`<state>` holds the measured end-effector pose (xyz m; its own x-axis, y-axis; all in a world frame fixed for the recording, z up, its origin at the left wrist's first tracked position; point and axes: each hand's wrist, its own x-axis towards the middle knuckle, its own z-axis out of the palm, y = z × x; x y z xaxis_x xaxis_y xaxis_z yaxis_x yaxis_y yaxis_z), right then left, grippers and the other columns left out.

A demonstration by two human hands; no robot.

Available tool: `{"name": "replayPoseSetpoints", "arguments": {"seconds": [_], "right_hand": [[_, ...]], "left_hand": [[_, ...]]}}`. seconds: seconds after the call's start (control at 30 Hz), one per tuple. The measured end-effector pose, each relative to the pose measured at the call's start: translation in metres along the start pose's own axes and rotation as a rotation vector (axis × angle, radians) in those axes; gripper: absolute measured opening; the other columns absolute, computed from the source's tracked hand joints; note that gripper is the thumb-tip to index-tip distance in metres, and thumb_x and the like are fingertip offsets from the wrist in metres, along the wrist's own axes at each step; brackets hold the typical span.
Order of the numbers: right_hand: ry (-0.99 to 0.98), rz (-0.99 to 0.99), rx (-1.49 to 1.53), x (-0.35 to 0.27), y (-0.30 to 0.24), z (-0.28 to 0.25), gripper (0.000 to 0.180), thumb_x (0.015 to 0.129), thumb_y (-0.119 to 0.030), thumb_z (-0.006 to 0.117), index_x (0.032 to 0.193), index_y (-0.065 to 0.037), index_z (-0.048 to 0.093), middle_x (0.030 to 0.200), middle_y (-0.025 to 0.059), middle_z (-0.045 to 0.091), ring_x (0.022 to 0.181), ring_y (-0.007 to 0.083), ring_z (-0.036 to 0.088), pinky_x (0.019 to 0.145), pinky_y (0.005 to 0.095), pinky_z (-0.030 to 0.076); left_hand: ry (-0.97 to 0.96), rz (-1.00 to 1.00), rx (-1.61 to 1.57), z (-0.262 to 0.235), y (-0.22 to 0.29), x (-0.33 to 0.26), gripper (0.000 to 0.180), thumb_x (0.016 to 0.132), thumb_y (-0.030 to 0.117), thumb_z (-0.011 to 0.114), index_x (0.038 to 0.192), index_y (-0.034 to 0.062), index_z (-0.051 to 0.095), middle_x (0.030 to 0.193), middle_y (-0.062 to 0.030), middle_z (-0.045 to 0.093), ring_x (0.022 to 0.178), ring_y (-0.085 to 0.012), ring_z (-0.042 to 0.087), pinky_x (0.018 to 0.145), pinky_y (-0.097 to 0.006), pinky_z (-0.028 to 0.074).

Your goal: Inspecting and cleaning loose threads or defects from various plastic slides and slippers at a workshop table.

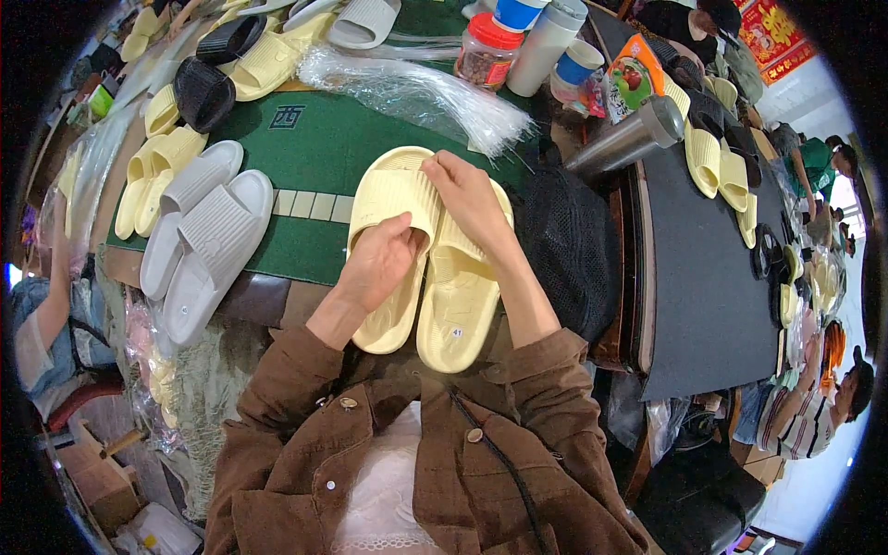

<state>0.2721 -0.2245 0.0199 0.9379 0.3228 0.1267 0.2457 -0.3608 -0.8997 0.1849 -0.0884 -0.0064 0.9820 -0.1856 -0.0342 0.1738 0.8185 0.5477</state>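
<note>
A pair of pale yellow slide slippers is held side by side in front of me, toes pointing away. My left hand point(377, 266) grips the left slipper point(392, 196), its thumb on the ribbed strap and its other fingers hidden in the foot opening. Across the tops of both slippers reaches my right hand point(469, 205), its fingers bent over the inner edges of the straps where the two meet. The right slipper point(455, 305) has a small round white sticker on its heel, and my right forearm covers part of its strap.
On the green mat point(301, 148) lies a bundle of clear plastic strips point(398, 88). Grey slippers point(217, 250) rest at its left edge. A red-lidded jar point(488, 54) and a steel tumbler point(629, 139) stand at the far right, near a black mesh bag point(566, 240). Other people sit on both sides.
</note>
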Motion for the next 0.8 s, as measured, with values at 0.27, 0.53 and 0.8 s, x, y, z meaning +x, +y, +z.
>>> {"name": "replayPoseSetpoints", "arguments": {"seconds": [0.27, 0.53, 0.8], "right_hand": [[-0.104, 0.005, 0.018, 0.005, 0.0, -0.001, 0.033, 0.096, -0.03, 0.047, 0.104, -0.003, 0.063, 0.091, 0.01, 0.065, 0.085, 0.014, 0.058, 0.079, 0.0286, 0.044], [-0.174, 0.043, 0.068, 0.014, 0.009, 0.003, 0.035, 0.096, -0.028, 0.048, 0.106, 0.001, 0.065, 0.091, 0.006, 0.066, 0.086, 0.0116, 0.057, 0.08, 0.0273, 0.044], [-0.076, 0.058, 0.293, 0.015, 0.022, 0.011, 0.029, 0.09, -0.026, 0.057, 0.098, 0.0, 0.068, 0.078, 0.0073, 0.066, 0.07, 0.0111, 0.057, 0.065, 0.0268, 0.045]], "left_hand": [[0.078, -0.001, 0.056, -0.007, -0.007, 0.011, 0.031, 0.092, 0.013, 0.054, 0.122, 0.004, 0.05, 0.117, -0.0027, 0.057, 0.107, -0.0141, 0.052, 0.096, -0.033, 0.039], [0.114, -0.004, 0.109, -0.012, -0.007, 0.015, 0.031, 0.092, 0.013, 0.054, 0.121, 0.0046, 0.05, 0.116, -0.0024, 0.057, 0.106, -0.0139, 0.052, 0.095, -0.033, 0.04], [0.127, 0.029, -0.001, -0.009, -0.006, 0.013, 0.034, 0.092, 0.012, 0.052, 0.124, 0.0023, 0.047, 0.121, -0.0052, 0.055, 0.111, -0.0173, 0.051, 0.098, -0.034, 0.039]]}}
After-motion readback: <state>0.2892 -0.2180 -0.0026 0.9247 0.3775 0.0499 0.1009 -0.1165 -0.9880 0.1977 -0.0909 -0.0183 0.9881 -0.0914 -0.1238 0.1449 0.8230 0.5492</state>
